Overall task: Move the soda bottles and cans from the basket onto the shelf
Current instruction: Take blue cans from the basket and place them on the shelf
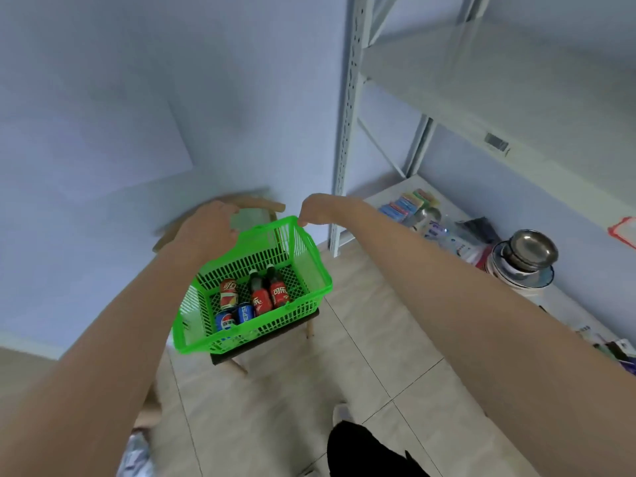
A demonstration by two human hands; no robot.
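The green plastic lattice basket [247, 335] sits on a dark chair seat [275, 335], left of the white metal shelf [481, 80]. Inside it lie two red-labelled, black-capped bottles [260, 294], a red can [229, 292] and two blue cans [245, 313]. The left hand [203, 228] covers the basket's far-left rim with its fingers hidden. The right hand [320, 210] curls at the far corner. Neither grip can be made out. Steel bowls [530, 249] are stacked right of the basket.

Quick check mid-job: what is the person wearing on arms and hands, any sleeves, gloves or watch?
Nothing shows. The left hand and right hand are ungloved, no watch or ring is visible, and the left forearm and right forearm are sleeveless to the frame edge. Blur could hide small items.
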